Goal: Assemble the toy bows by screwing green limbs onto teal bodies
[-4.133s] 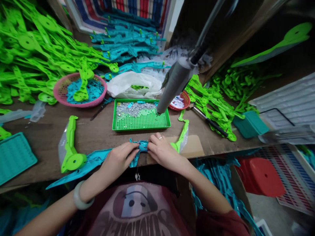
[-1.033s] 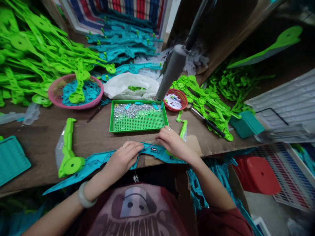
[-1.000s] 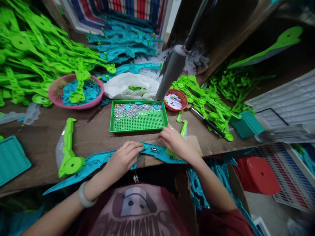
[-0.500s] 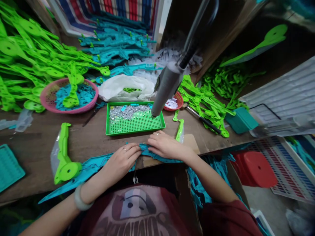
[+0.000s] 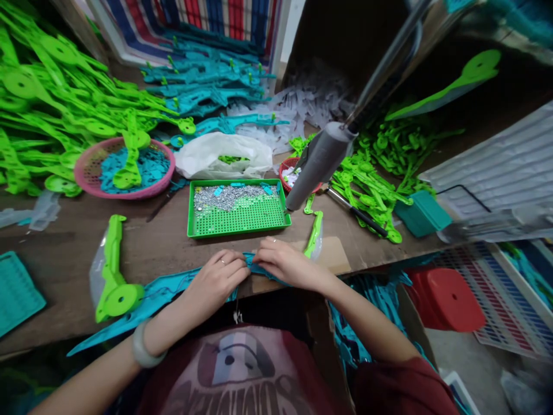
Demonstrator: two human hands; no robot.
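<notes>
Long turquoise plastic shell with a pointed end (image 5: 168, 286) — one, lying along the near edge of the brown wooden table (image 5: 159, 245), pointed end to the left.

Left hand (image 5: 221, 278), ringed, pale round bangle (image 5: 140, 344) at wrist: fingers bent, close together, tips at the shell's middle. Right hand (image 5: 283, 260), ringed: fingers bent, close together, tips just beside the left's, on the shell; what either pinches cannot be told.

Lime-green plastic arm with round disc and greyish blade (image 5: 114, 282): one, left of the hands, disc just beside the shell.

Green rectangular perforated tray (image 5: 239, 233): beyond the hands, holding small silvery pieces (image 5: 233, 197).

Grey cylindrical tool (image 5: 320, 166): hanging tilted, tip at the tray's right side.
</notes>
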